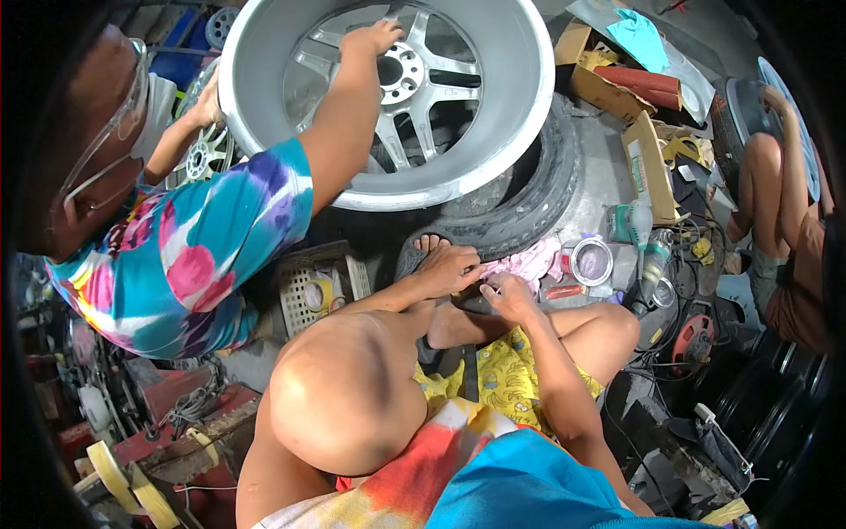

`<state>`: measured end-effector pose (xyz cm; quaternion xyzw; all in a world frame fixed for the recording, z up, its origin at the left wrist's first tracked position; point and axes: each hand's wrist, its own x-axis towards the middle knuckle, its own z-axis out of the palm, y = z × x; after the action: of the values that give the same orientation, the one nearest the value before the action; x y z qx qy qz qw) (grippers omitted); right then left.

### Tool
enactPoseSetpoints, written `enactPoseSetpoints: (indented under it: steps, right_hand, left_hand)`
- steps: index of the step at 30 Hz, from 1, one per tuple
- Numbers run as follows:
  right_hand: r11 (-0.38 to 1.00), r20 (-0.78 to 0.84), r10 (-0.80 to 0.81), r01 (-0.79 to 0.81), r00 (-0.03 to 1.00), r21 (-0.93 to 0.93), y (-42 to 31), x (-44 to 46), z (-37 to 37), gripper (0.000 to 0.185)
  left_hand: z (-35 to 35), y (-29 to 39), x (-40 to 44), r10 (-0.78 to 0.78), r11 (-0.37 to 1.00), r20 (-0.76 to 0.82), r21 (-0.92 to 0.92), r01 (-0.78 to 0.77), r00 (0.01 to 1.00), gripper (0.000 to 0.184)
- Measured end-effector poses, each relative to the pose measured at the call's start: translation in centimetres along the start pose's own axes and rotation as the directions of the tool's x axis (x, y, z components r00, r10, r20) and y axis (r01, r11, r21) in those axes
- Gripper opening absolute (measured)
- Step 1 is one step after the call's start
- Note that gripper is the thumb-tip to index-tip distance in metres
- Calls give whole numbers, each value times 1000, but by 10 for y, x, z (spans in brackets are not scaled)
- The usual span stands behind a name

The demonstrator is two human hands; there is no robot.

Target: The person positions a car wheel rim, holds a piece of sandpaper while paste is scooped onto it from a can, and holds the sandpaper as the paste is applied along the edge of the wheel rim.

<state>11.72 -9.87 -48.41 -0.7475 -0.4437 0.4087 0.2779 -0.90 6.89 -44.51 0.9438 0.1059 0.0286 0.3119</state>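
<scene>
Bringing both hands in low, near each other, over the crossed legs: a small two-handed finger job, by my judgement, or a pause in one. Any finer move from this pose calls for steady fingertips and a clear line of sight between them.

Left hand: fingers bent, closed to a narrow gap, back of the hand upward. Right hand: fingers curled inward, thumb side toward the left hand, gap likewise narrow. Whether either pinches something small: cannot tell at this size.

Just beyond the fingertips: pink cloth, crumpled; contact with the right hand unclear. Beside the left hand, toward the far side: bare toes. Right of the fingers: red-handled item, then a round tin, with a green bottle past it. Left of the fingers: plastic basket holding a tape roll.

Farther out, ahead: black tyre lying on the floor. Above and overlapping it in view, the silver wheel, tilted, well apart from both hands. A co-worker has one hand on its spokes, the other at its outer edge.
</scene>
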Motion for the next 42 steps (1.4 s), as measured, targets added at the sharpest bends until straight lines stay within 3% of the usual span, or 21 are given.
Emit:
enactPoseSetpoints:
  steps: [7, 9, 12, 42]
  right_hand:
    - [999, -2, 31, -31, 1000, 30, -10, -2, -2, 30]
    - [999, -2, 26, -26, 1000, 44, -7, -1, 0, 30]
    - [998, -7, -9, 9, 1000, 54, -4, 0, 1, 28]
    - [998, -36, -38, 40, 999, 44, -9, 0, -3, 26]
  left_hand:
    - [-5, -1, 3, -15, 999, -24, -47, 14, 1000, 29]
    - [-5, -4, 5, -48, 965, -21, -260, 41, 999, 32]
    - [-10, -1, 6, -65, 951, -9, -303, 59, 998, 31]
    - [-10, -5, 8, -85, 939, 42, -332, 94, 996, 30]
